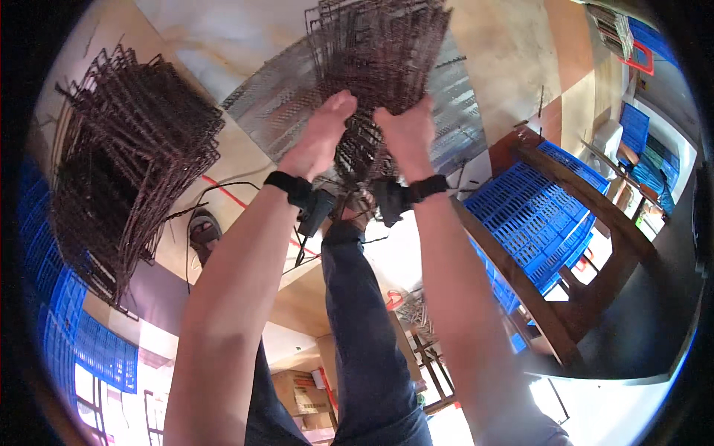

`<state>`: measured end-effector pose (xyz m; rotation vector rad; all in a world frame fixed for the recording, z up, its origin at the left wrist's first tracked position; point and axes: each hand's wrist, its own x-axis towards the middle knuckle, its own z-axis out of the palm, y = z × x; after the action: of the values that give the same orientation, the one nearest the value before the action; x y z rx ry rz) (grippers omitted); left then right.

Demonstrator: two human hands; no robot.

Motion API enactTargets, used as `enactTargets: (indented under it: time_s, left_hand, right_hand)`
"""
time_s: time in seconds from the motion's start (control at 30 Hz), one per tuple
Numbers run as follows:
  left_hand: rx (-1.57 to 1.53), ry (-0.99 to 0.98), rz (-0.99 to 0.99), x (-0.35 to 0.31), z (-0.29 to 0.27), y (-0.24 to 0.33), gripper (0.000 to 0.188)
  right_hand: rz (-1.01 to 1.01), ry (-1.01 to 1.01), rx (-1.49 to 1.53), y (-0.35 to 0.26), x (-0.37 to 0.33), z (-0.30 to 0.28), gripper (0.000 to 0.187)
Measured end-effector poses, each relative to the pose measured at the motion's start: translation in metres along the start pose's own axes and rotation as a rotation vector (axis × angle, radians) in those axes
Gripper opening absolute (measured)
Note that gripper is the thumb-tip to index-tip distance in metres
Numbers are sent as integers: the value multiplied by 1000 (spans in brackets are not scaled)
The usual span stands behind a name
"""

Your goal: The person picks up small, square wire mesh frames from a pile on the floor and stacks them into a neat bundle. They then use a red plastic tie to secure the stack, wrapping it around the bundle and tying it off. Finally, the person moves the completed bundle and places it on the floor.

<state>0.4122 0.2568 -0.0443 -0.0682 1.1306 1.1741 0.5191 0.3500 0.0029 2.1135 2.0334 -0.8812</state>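
In front of me is a thick bundle of dark, rusty-looking bent wire frames (375,56), blurred at its edges. My left hand (321,135) grips its near left side, with the thumb on top. On the near right side, my right hand (410,137) holds the same bundle, thumb pointing inward. The other fingers of both hands are mostly hidden behind the wires. Beneath the bundle lies a grey patterned metal sheet (271,108) on the floor. A black strap with a small black device sits on each wrist.
A second tall heap of similar wire frames (141,141) stands at left. Blue plastic crates (532,215) are stacked at right beside a brown wooden frame (587,189). More blue crates (104,349) and a cardboard box (301,392) lie nearer. A dark cable (223,186) runs near my sandalled foot (204,229).
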Motion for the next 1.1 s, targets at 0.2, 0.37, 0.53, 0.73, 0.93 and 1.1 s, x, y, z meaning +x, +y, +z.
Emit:
enactTargets:
  time_s: [0.2,0.37,0.53,0.73,0.93,1.1]
  left_hand:
    - [199,6,88,-47,-19,15,79]
    - [403,74,96,-112,-48,35,82]
    - [477,-81,-61,-167,-71,69,90]
    - [234,-130,-248,-215,-120,81,80]
    - [-14,-493,-457,-281,-153,75,76]
    - [-289,-603,-457,-342,-136,112,95]
  right_hand:
    - [-128,-65,320,56,-4,-58,57]
    - [-10,-166,727,76,-71,-106,45]
    - [358,-166,886,80,-160,-143,49]
    - [268,-235,1061,49,-288,-174,72]
    - [460,-206,1201,26,-369,-164,95]
    - [279,-251,1093,17,-397,-150,92]
